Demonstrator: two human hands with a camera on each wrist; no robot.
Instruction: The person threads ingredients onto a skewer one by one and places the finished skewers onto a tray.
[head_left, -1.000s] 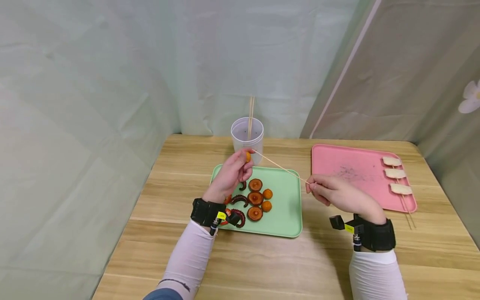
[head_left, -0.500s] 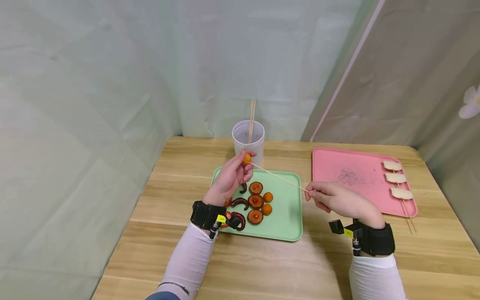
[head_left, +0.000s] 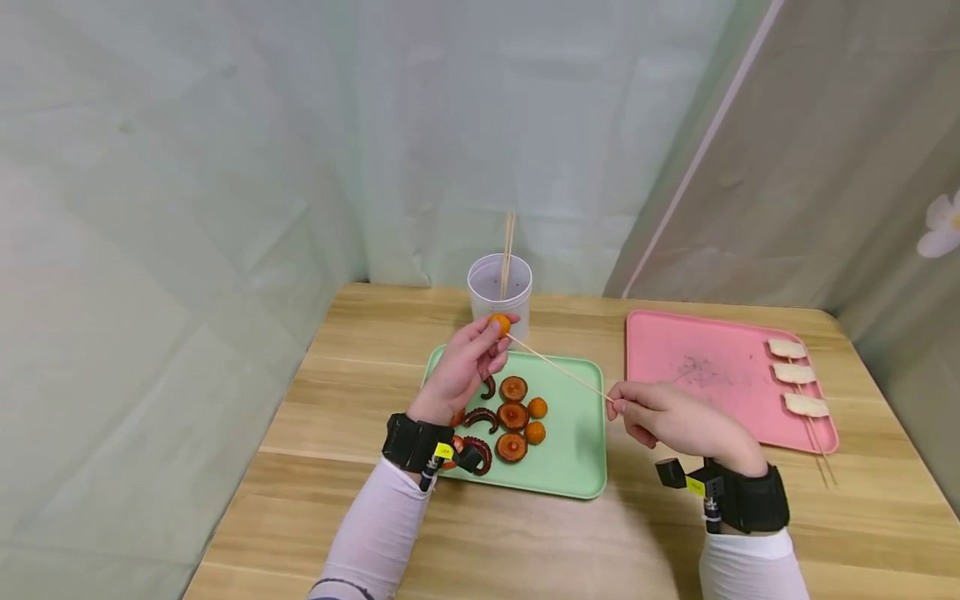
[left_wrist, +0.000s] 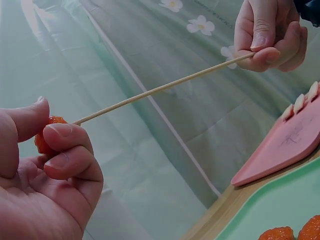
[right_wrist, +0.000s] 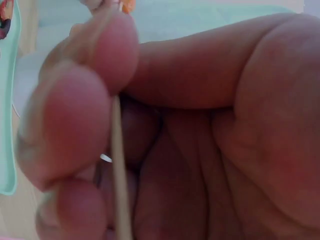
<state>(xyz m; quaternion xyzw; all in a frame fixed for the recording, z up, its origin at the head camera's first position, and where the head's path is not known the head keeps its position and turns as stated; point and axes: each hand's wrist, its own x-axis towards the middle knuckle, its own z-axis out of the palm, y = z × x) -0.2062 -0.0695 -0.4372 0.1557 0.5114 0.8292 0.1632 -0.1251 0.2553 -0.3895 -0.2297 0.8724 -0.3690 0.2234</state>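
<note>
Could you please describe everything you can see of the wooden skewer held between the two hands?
The skewer is a thin, straight, pale wooden stick, bare along its length. It slants in the air above the green tray. The right hand pinches its near end; its far tip meets the orange ball pinched by the left hand.

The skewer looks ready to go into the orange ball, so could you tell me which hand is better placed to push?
Probably the right hand: it pinches the skewer at its rear end, while the left hand only steadies the orange ball at the tip.
</note>
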